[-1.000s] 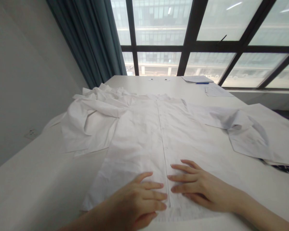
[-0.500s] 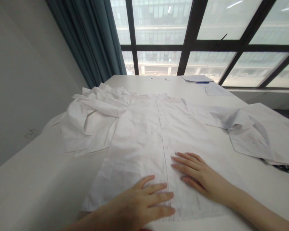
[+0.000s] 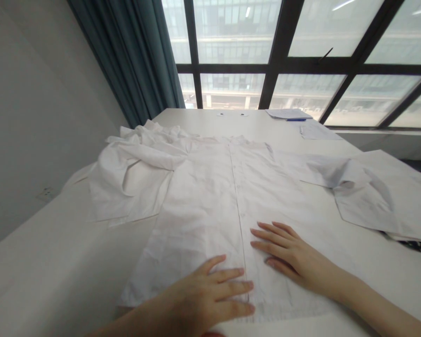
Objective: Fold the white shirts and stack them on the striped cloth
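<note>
A white button-up shirt [image 3: 210, 196] lies spread on the table, its buttoned front facing up and its hem towards me. My left hand [image 3: 210, 295] rests over the lower front near the hem, fingers spread across the button line. Slightly higher and to the right, my right hand [image 3: 287, 252] lies flat on the other front panel, fingers stretched out. Neither hand grips the cloth. The left sleeve [image 3: 115, 182] is bent and rumpled, while the right sleeve [image 3: 358, 187] reaches out sideways with folds in it.
The white table [image 3: 73, 262] runs up to the window. Crumpled white cloth [image 3: 154, 133] lies beyond the shirt at the left. Papers [image 3: 287, 114] and a blue pen [image 3: 296, 120] lie at the far right. A dark patterned item [image 3: 419, 245] shows under white cloth at the right edge.
</note>
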Action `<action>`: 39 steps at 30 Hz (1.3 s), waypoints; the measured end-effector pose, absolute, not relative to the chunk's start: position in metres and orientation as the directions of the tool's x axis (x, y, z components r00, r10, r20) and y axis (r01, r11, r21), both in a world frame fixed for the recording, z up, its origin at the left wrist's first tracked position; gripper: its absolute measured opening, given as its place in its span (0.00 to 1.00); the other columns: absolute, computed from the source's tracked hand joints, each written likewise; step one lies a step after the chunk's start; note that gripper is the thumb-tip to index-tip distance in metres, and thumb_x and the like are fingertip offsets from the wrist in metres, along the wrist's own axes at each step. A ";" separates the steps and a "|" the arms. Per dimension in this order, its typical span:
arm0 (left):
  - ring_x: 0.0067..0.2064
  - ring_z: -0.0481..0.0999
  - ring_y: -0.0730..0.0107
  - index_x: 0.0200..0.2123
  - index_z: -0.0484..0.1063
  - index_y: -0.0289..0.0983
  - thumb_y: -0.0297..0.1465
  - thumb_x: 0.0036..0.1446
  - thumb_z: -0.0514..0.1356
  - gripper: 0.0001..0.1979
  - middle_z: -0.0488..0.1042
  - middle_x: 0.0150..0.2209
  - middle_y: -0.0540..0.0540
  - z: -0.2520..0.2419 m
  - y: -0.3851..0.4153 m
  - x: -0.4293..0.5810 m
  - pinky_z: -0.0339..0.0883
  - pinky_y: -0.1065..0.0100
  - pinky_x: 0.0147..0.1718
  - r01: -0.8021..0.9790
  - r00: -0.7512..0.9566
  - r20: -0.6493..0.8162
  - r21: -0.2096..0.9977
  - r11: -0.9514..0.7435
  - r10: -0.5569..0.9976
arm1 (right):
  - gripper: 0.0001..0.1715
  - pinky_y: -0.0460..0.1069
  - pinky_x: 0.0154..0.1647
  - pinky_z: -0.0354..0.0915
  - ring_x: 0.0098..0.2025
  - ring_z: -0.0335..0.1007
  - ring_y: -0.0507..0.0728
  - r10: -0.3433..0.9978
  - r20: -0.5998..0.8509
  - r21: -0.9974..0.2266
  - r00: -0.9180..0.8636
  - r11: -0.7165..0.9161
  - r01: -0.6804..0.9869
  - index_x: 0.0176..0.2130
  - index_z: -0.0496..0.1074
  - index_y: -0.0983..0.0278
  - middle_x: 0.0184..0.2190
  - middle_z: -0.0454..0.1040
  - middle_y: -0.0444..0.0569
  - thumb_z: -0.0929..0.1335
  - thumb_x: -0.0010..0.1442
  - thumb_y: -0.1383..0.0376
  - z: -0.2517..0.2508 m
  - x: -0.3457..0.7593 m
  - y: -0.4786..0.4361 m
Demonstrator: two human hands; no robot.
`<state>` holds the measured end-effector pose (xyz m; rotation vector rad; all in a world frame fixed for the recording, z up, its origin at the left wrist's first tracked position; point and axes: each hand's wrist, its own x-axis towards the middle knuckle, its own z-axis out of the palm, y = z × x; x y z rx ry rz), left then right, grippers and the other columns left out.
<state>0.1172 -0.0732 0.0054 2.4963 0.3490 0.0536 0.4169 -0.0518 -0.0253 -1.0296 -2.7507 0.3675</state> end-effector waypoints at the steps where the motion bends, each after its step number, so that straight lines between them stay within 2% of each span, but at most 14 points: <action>1: 0.67 0.57 0.55 0.63 0.60 0.42 0.38 0.67 0.53 0.23 0.62 0.65 0.43 0.005 -0.073 0.117 0.42 0.48 0.66 0.233 0.964 -0.029 0.582 -0.780 0.266 | 0.24 0.62 0.66 0.53 0.68 0.52 0.59 0.663 0.088 -0.295 -0.743 0.730 0.617 0.63 0.62 0.52 0.64 0.63 0.45 0.62 0.69 0.60 -0.025 0.417 -0.052; 7: 0.66 0.59 0.57 0.61 0.63 0.41 0.37 0.67 0.54 0.20 0.65 0.63 0.43 0.005 -0.073 0.118 0.46 0.51 0.66 0.225 0.962 0.005 0.549 -0.805 0.273 | 0.23 0.61 0.65 0.55 0.67 0.55 0.58 0.661 0.115 -0.298 -0.741 0.735 0.609 0.61 0.65 0.53 0.63 0.65 0.47 0.62 0.69 0.62 -0.025 0.417 -0.051; 13: 0.67 0.58 0.58 0.60 0.63 0.41 0.36 0.68 0.53 0.19 0.63 0.64 0.45 0.003 -0.075 0.118 0.44 0.52 0.67 0.242 0.963 -0.023 0.515 -0.822 0.269 | 0.22 0.62 0.65 0.55 0.66 0.55 0.59 0.664 0.105 -0.308 -0.740 0.729 0.611 0.61 0.65 0.54 0.63 0.66 0.48 0.62 0.69 0.62 -0.023 0.416 -0.052; 27: 0.66 0.60 0.60 0.58 0.65 0.41 0.30 0.63 0.60 0.20 0.65 0.63 0.47 0.003 -0.075 0.120 0.45 0.55 0.67 0.259 0.959 -0.022 0.481 -0.838 0.284 | 0.21 0.60 0.62 0.58 0.65 0.57 0.59 0.667 0.097 -0.296 -0.739 0.728 0.618 0.60 0.66 0.55 0.62 0.66 0.47 0.61 0.69 0.62 -0.023 0.416 -0.052; 39: 0.65 0.61 0.62 0.57 0.66 0.42 0.33 0.66 0.56 0.17 0.66 0.63 0.48 0.001 -0.076 0.120 0.45 0.58 0.67 0.264 0.954 0.004 0.466 -0.844 0.301 | 0.21 0.59 0.61 0.61 0.63 0.60 0.59 0.679 0.134 -0.342 -0.722 0.716 0.609 0.59 0.68 0.54 0.60 0.68 0.48 0.62 0.68 0.63 -0.022 0.416 -0.052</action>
